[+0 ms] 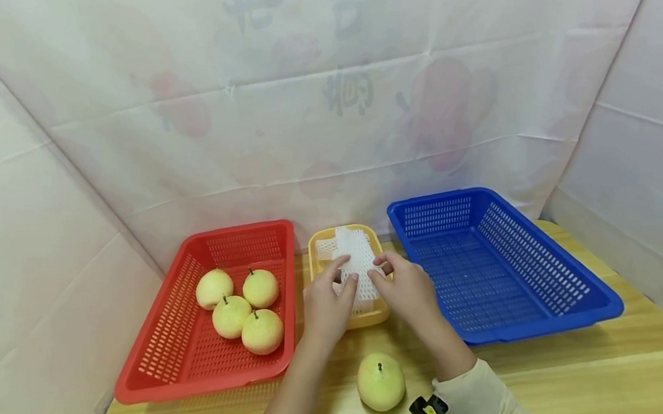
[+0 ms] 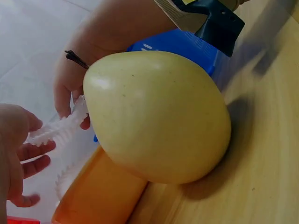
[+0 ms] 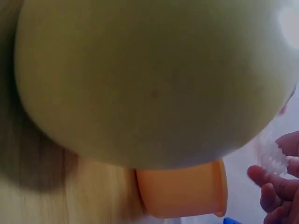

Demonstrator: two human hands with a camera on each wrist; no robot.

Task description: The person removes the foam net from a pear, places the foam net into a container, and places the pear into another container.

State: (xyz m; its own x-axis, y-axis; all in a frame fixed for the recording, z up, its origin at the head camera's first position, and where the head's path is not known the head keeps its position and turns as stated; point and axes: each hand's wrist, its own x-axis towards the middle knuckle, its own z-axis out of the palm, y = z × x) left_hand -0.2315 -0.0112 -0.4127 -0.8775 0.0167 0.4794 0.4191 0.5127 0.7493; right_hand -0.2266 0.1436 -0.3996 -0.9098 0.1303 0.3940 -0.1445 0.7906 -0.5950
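Both hands hold a white foam net sleeve [image 1: 359,255] over a small yellow basket [image 1: 365,320]. My left hand [image 1: 324,302] pinches its left side between thumb and fingers. On the opposite side, my right hand [image 1: 410,288] pinches it too. More white netting [image 1: 325,248] lies in the basket underneath. A yellow-green pear [image 1: 381,382] stands on the table between the forearms, stem up, apart from both hands. That pear [image 2: 159,116] fills much of the left wrist view, and in the right wrist view the pear [image 3: 154,84] hides most of the work.
At the left, a red basket [image 1: 206,388] contains several pears [image 1: 231,316]. A blue basket [image 1: 459,275] with a bare floor stands at the right. Behind them hangs a pale printed cloth [image 1: 305,133]. The wooden table [image 1: 542,371] carries everything.
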